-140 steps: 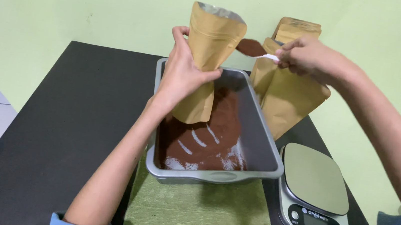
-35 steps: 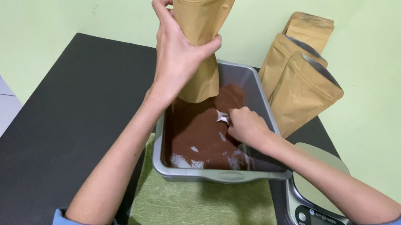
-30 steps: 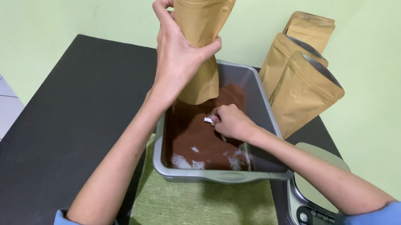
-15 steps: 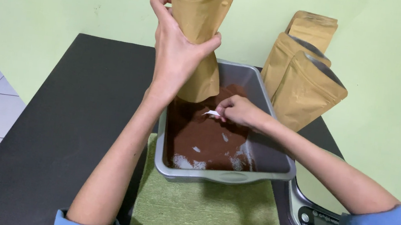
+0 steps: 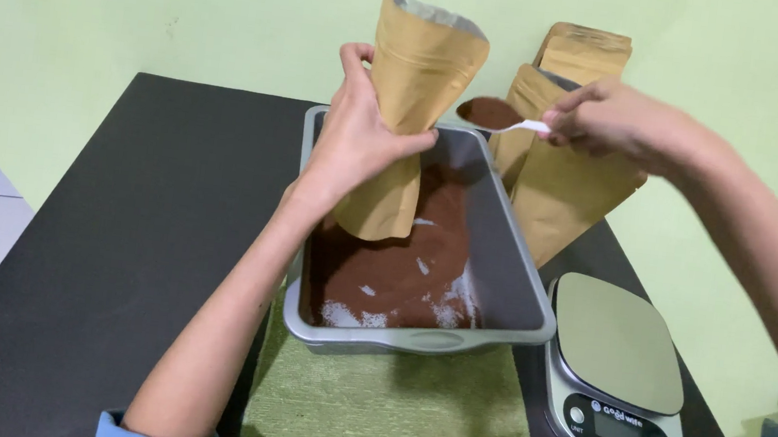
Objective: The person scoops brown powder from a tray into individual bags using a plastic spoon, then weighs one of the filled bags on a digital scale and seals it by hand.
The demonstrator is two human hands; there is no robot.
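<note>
The right hand [image 5: 615,122] pinches a loaded spoon [image 5: 496,117] beside the pouch [image 5: 410,123] gripped by the left hand [image 5: 359,142].

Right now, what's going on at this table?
A person's left hand holds an open brown paper pouch upright over a grey tray of brown powder. The right hand holds a white spoon heaped with powder beside the pouch's mouth. More pouches stand behind the tray, and a kitchen scale sits to its right.

An open tan paper pouch [image 5: 410,123] is held upright over the tray's far end. Two more tan pouches [image 5: 564,185] stand at far right. A small grey screen [image 5: 620,431] fronts the scale, near right.
</note>
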